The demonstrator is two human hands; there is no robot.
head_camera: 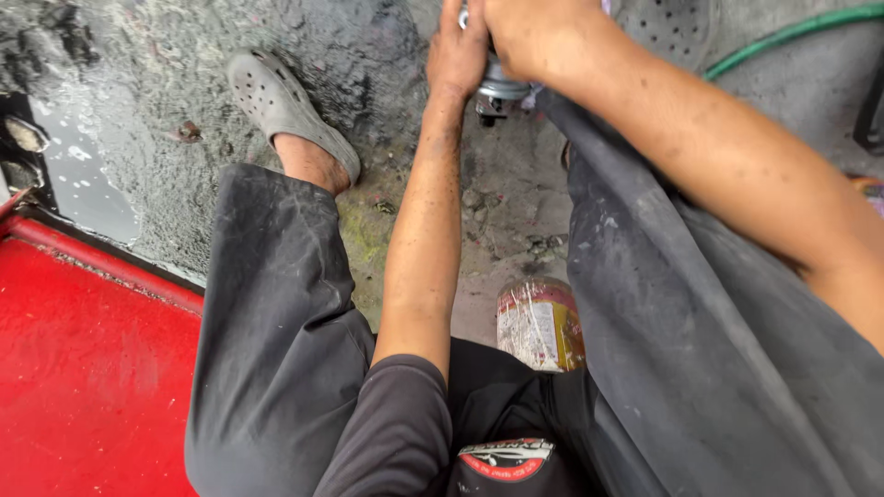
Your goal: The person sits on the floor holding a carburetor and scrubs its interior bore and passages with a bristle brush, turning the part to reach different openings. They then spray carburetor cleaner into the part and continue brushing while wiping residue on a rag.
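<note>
My left hand (456, 51) and my right hand (529, 37) meet at the top edge of the view, both wrapped around a small silver metal part (497, 92) with a dark fitting at its lower end. Most of the part is hidden by my fingers. I sit with my knees apart in dark grey trousers, and both arms reach forward between them over the wet concrete ground (497, 212).
A worn tin can (539, 324) with a yellow and red label stands on the ground between my legs. My left foot in a grey perforated clog (285, 106) rests on the concrete. A red painted surface (83, 368) lies at left, a green hose (783, 35) at top right.
</note>
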